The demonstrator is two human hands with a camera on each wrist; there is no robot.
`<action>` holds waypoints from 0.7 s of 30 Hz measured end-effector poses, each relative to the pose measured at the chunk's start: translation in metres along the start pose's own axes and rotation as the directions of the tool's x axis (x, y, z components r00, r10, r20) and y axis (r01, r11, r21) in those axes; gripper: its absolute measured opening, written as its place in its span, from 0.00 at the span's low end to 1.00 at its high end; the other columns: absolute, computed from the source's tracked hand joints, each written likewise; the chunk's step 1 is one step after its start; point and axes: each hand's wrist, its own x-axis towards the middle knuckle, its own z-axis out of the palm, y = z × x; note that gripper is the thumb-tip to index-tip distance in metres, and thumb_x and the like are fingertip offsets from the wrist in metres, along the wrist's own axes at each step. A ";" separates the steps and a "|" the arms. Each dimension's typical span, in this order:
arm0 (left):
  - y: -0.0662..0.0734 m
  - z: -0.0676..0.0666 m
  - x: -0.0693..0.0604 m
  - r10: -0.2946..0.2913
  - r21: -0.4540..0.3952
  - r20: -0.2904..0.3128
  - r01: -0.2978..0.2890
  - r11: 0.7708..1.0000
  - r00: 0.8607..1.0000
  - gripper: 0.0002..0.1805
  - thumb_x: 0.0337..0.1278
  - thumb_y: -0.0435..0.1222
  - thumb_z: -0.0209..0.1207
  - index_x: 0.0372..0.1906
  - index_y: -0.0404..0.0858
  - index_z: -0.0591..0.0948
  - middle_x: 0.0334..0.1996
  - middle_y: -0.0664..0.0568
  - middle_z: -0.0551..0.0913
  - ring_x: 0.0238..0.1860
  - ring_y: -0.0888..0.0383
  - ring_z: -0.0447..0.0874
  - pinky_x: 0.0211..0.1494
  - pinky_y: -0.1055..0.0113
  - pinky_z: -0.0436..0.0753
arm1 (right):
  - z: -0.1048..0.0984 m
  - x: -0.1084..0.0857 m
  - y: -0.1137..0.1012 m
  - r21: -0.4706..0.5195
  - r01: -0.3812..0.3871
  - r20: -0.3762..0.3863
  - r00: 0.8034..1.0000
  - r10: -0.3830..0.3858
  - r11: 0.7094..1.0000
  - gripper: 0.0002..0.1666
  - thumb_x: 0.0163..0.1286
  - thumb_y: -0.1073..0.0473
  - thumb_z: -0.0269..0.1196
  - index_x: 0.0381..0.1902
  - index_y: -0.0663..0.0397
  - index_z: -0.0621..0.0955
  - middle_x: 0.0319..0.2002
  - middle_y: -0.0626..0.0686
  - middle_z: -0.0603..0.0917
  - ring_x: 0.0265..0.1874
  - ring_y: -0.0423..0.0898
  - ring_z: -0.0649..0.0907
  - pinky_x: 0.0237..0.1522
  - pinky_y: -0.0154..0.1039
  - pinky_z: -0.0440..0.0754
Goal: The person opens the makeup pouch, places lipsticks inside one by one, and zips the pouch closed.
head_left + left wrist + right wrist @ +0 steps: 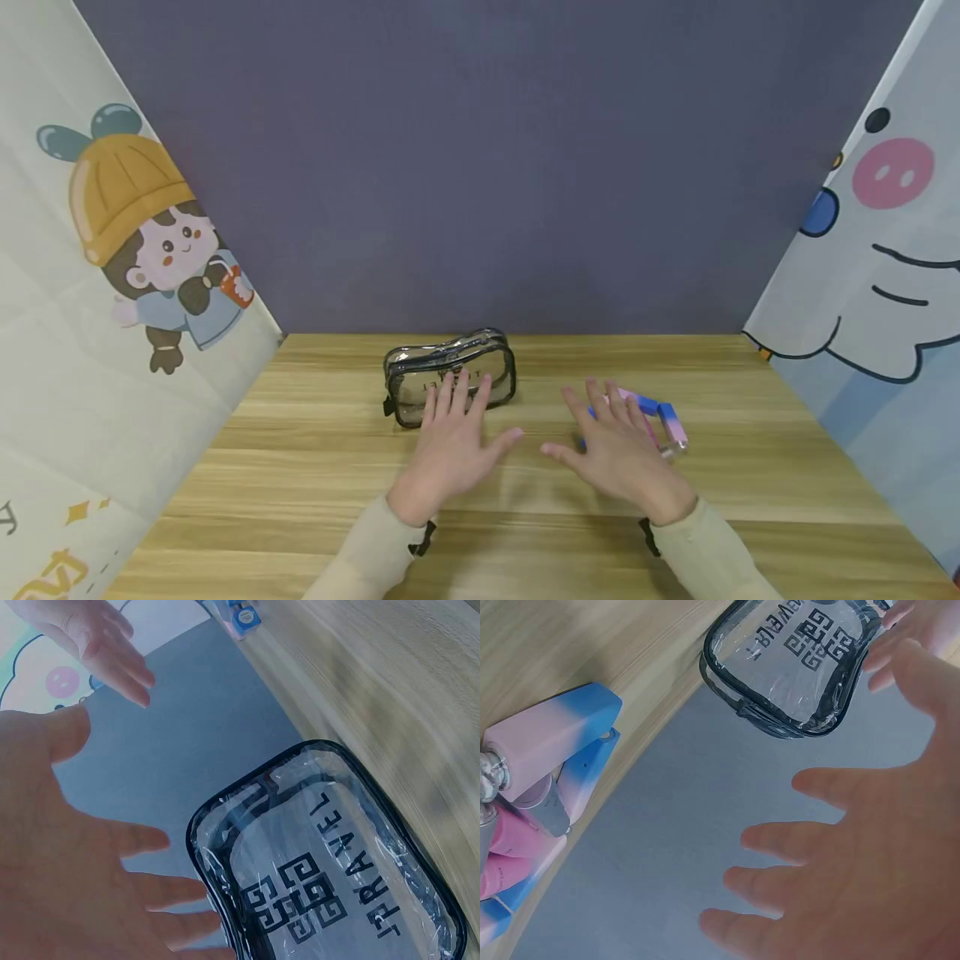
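Observation:
My left hand (452,446) hovers with spread fingers in front of a clear travel pouch (491,375) with black piping. The pouch stands upright on the table, and dark lettering reading TRAVEL shows on it in the left wrist view. My right hand (618,450), fingers also spread, is over a small group of pink-and-blue boxes (672,425) and partly hides them. In the right wrist view, pink tubes (514,832) and a grey tube (547,810) lie among the pink-and-blue boxes (555,739). Neither hand holds anything.
The wooden table (300,467) ends at a dark grey-blue backdrop (510,167). A white cloth with a cartoon child (168,242) hangs on the left; another with a pig-nosed character (892,250) hangs on the right.

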 end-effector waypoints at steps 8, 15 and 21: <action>-0.006 -0.004 0.000 0.021 -0.026 -0.070 -0.023 0.999 0.997 0.49 0.67 0.72 0.34 0.81 0.44 0.56 0.80 0.39 0.51 0.79 0.38 0.45 0.78 0.44 0.43 | 0.000 0.004 -0.007 0.031 0.022 -0.002 1.000 -0.022 0.999 0.61 0.65 0.16 0.42 0.81 0.52 0.56 0.78 0.71 0.49 0.76 0.72 0.46 0.72 0.70 0.43; -0.012 -0.009 0.001 0.065 -0.094 -0.153 -0.080 0.992 0.986 0.39 0.71 0.58 0.53 0.76 0.37 0.66 0.75 0.38 0.64 0.75 0.38 0.60 0.76 0.43 0.57 | -0.005 0.013 -0.017 0.032 0.021 -0.020 1.000 -0.020 0.999 0.62 0.64 0.15 0.42 0.81 0.52 0.59 0.78 0.69 0.53 0.76 0.71 0.50 0.72 0.70 0.48; -0.021 -0.010 0.004 0.122 -0.117 -0.358 -0.173 0.978 0.926 0.25 0.68 0.45 0.61 0.63 0.35 0.79 0.62 0.42 0.79 0.63 0.42 0.77 0.66 0.45 0.74 | -0.001 0.026 -0.020 0.012 0.060 -0.068 0.996 -0.059 0.998 0.58 0.67 0.19 0.48 0.78 0.56 0.63 0.74 0.71 0.61 0.73 0.71 0.61 0.70 0.68 0.58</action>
